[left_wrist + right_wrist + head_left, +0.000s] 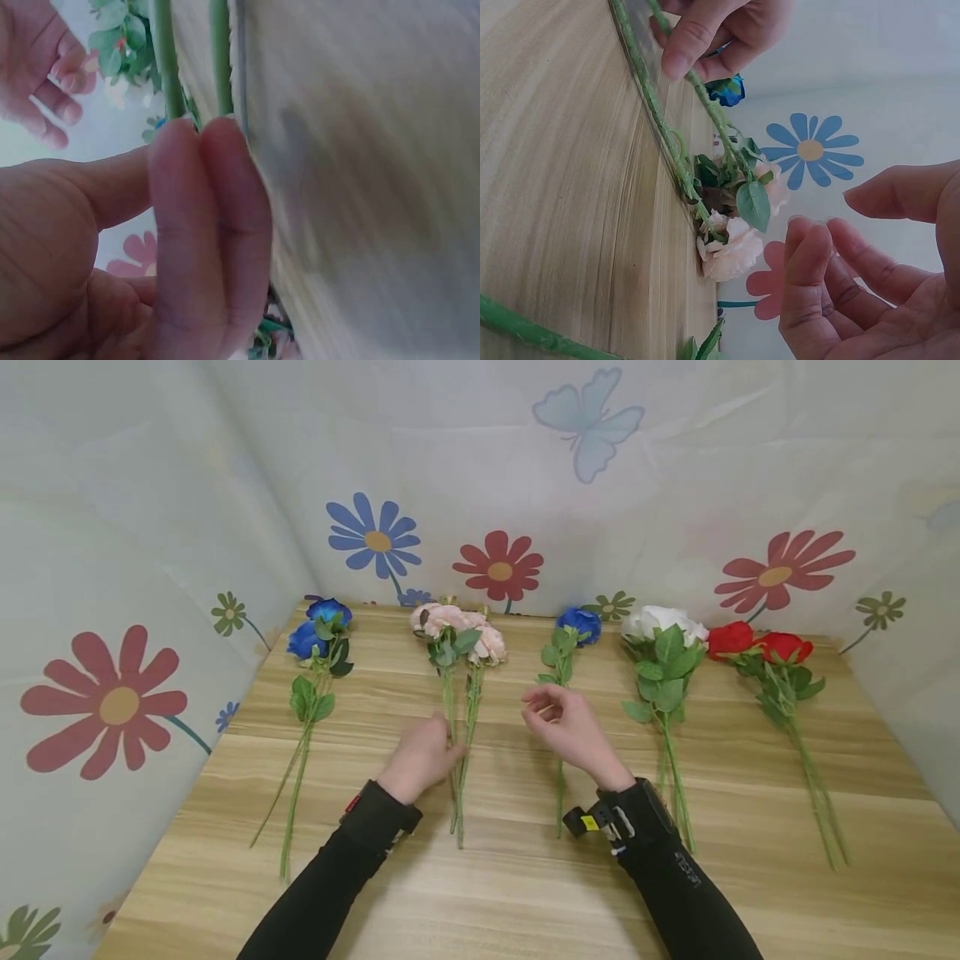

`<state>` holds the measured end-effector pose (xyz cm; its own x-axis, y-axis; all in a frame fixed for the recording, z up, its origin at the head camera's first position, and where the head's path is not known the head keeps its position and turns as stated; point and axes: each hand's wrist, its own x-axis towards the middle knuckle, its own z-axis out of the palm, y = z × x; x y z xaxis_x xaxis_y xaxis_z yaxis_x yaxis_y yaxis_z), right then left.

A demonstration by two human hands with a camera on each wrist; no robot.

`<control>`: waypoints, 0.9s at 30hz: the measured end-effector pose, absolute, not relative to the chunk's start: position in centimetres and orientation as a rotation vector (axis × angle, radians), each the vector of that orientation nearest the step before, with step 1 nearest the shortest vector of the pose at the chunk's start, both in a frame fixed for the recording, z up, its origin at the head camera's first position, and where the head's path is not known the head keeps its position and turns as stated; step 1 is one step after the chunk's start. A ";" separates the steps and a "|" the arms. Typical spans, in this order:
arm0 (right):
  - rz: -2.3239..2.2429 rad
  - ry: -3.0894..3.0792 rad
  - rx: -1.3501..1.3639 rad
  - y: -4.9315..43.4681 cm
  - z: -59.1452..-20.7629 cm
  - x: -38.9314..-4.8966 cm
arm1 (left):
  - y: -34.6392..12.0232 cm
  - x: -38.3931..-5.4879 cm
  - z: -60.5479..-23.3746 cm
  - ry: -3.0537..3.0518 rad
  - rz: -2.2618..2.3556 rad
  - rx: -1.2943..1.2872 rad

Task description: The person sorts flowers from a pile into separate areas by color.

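Note:
Two pink flowers [450, 620] lie with their heads toward the back of the table, stems pointing to the front. My left hand [423, 756] pinches one of their green stems [705, 97] between thumb and fingers; the other stem [646, 97] lies beside it on the wood. Above the stem of a single blue rose [579, 625] hovers my right hand [566, 727], its fingers loosely bent with nothing between them. In the right wrist view, a gap shows between the right thumb and fingertips [810, 229].
Two blue roses [309, 639] lie at the left of the wooden table [510, 893]. White roses [663, 625] and two red roses [783, 647] lie to the right. A flower-printed cloth [450, 443] hangs behind and at the sides.

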<state>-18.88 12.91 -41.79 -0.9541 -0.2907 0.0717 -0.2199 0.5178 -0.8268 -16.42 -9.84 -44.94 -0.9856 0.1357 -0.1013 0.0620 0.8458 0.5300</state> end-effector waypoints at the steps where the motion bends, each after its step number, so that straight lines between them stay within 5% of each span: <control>1: -1.437 2.670 -0.451 12.9 -41.8 -18.9 | -9.7 -16.4 -45.0 2.870 0.833 0.156; 27: -1.441 2.654 -0.447 13.2 -42.0 -19.1 | -9.5 -17.1 -45.2 2.863 0.774 0.139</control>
